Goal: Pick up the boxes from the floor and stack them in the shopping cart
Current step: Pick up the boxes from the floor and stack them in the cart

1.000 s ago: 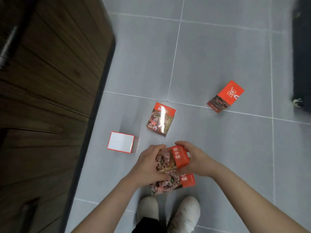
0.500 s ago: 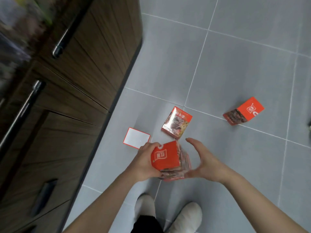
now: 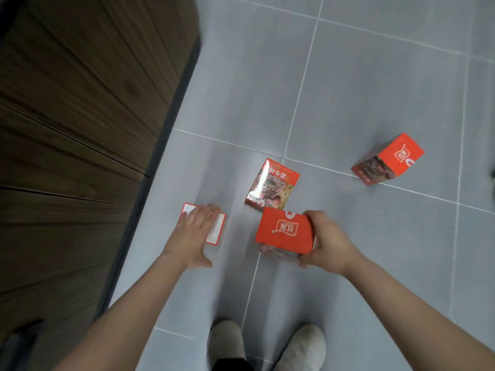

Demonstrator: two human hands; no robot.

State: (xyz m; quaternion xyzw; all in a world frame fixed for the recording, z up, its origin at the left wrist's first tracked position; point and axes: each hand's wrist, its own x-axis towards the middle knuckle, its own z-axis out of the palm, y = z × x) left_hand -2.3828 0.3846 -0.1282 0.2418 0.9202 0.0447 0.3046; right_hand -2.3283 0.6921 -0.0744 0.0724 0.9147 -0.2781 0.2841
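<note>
Grey tiled floor [image 3: 375,76], dark wood cabinet [image 3: 80,116] along its left edge. Vs 0.5 s ago: left hand [image 3: 191,236] has let go of the held boxes [image 3: 284,231] and moved left, now spread flat, grip apart, over the white-faced box [image 3: 215,228] lying near the cabinet. Right hand [image 3: 326,241] alone holds the stack, grip clamped on its right side, above the floor. Two more boxes on the floor: picture-faced box [image 3: 272,184] just beyond the stack, orange box [image 3: 388,159] well apart towards the floor's right edge. Shoes [image 3: 267,344] at the bottom edge.
</note>
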